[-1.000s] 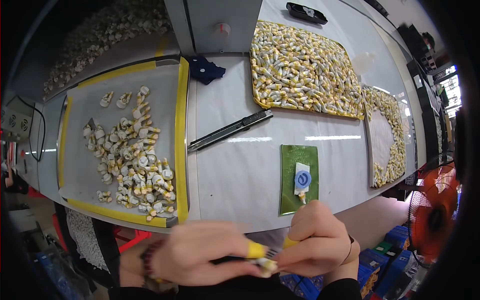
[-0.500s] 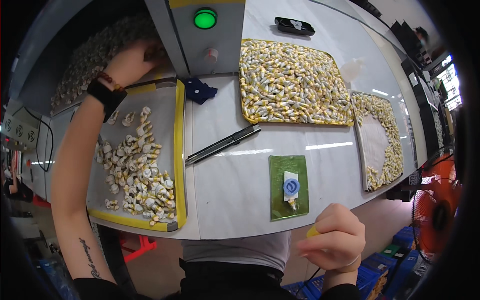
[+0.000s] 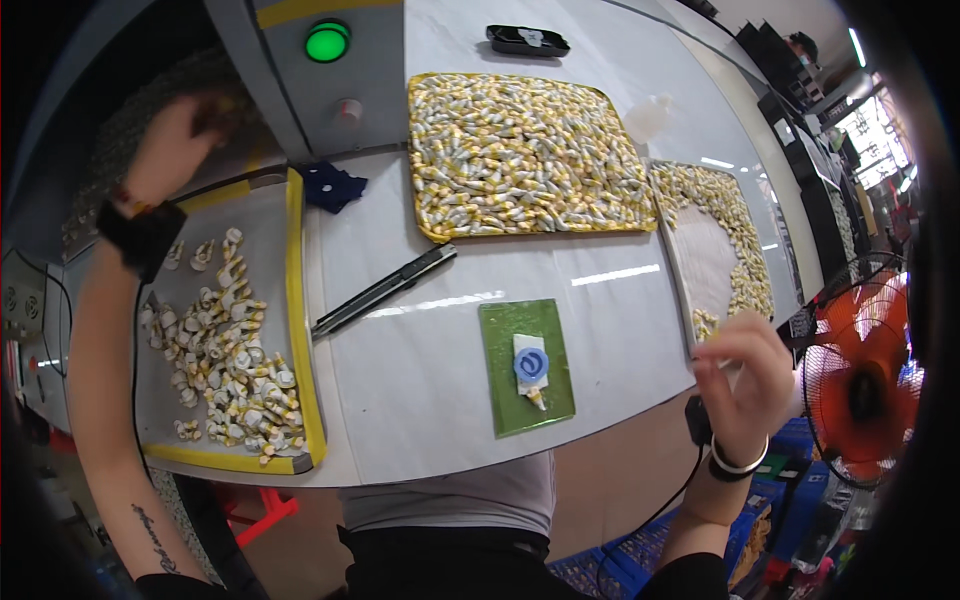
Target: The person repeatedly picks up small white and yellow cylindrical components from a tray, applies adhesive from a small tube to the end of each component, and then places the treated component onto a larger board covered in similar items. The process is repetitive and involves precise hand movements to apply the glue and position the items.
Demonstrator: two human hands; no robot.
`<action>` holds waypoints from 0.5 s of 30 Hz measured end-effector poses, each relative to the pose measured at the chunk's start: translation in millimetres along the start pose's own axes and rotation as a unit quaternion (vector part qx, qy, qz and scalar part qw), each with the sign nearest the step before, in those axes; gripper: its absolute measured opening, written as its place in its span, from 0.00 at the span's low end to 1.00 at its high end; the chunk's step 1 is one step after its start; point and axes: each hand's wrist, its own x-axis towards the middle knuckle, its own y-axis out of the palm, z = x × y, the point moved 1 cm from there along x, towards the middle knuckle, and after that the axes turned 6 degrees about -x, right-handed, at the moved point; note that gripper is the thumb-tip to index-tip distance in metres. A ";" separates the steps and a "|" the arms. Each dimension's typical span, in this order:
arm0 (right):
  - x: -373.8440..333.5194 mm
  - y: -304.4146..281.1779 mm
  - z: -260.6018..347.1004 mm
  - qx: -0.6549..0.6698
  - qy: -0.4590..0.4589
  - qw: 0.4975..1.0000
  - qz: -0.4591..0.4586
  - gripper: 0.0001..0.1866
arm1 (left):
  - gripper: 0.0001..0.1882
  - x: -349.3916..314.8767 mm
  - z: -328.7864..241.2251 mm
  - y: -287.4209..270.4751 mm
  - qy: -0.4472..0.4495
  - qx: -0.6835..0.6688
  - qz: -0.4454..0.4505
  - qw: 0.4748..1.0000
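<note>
My left hand reaches over the far end of a yellow-edged tray into a dark recess. Its fingertips are blurred in shadow there. Small white-and-yellow moulded pieces lie scattered in that tray. At the near edge of the right-hand tray, my right hand has thumb and forefinger drawn together. Blur hides what, if anything, they pinch. A green mat lies between my hands, bearing a white block with a round blue piece and a small yellow-tipped piece.
A large tray full of yellow-and-white pieces stands at the far middle. A dark utility knife lies beside the left tray. A dark blue cloth is near the grey housing with a lit green button. An orange fan stands at right.
My right hand has swung right and up from the table's front edge to the right tray; the yellow piece in its fingers no longer shows. The view has shifted right; my left hand stays in the recess.
</note>
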 end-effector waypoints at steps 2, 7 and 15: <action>17.9 0.5 -14.4 -0.062 -0.002 0.998 0.011 0.06 | 0.12 -20.1 -3.8 -11.4 -0.020 -0.077 -0.071 0.994; 62.7 19.1 -56.7 -0.105 0.031 0.974 0.196 0.07 | 0.10 -92.2 -55.8 -28.3 0.022 -0.160 -0.015 0.987; 104.6 70.1 -80.7 -0.075 -0.063 0.965 0.243 0.07 | 0.08 -199.4 -148.8 3.1 -0.007 -0.506 0.198 0.840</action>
